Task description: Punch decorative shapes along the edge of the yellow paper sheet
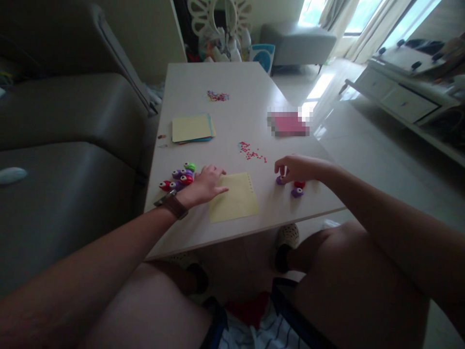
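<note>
My left hand (209, 184) lies with fingers spread on the left side of a yellow sheet of paper (236, 203). Small punched marks run down the sheet's upper right edge. Close to that hand's wrist is a cluster of several craft punches (177, 185) in purple, red and green. My right hand (296, 168) has its fingers curled down on a small purple craft punch (280, 180) at the table's right side; the fingertips partly cover it. Beside it, under the hand, sit a red punch (300, 184) and another purple punch (297, 192).
Red paper bits (250, 151) lie scattered beyond the sheet, with a multicoloured confetti pile (218, 96) farther back. A stack of coloured paper (192, 128) is at the left, a blurred pink item (289, 123) at the right. A grey sofa (61, 203) borders the white table (232, 75).
</note>
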The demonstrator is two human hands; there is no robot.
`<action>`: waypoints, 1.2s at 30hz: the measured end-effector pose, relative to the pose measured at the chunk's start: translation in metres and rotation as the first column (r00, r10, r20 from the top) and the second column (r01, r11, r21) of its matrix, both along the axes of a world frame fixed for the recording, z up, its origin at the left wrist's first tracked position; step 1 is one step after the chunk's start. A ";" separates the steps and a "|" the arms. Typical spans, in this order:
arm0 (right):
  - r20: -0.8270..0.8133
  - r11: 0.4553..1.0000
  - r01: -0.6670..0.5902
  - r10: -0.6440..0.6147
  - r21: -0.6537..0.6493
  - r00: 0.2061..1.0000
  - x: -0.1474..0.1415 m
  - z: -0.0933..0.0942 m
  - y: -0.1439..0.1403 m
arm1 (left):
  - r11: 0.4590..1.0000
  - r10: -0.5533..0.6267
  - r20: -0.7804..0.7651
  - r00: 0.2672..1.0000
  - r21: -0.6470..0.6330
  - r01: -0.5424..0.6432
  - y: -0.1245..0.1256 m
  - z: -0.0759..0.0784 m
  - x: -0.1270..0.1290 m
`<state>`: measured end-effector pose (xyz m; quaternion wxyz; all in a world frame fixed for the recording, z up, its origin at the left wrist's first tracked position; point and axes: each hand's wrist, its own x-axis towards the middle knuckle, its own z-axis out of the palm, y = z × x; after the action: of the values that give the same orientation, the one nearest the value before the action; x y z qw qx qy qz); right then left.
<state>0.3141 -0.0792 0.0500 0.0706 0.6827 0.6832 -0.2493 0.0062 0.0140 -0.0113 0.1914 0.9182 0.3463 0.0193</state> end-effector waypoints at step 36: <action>-0.242 0.971 -0.124 0.173 0.203 0.955 -0.013 -0.021 -0.001 | 0.894 0.122 0.214 0.969 -0.449 -0.013 0.013 0.017 -0.004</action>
<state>0.3009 -0.0805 0.0286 -0.0642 0.5945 0.7564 -0.2651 0.0021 0.0270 0.0059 0.4349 0.8286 0.3480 0.0558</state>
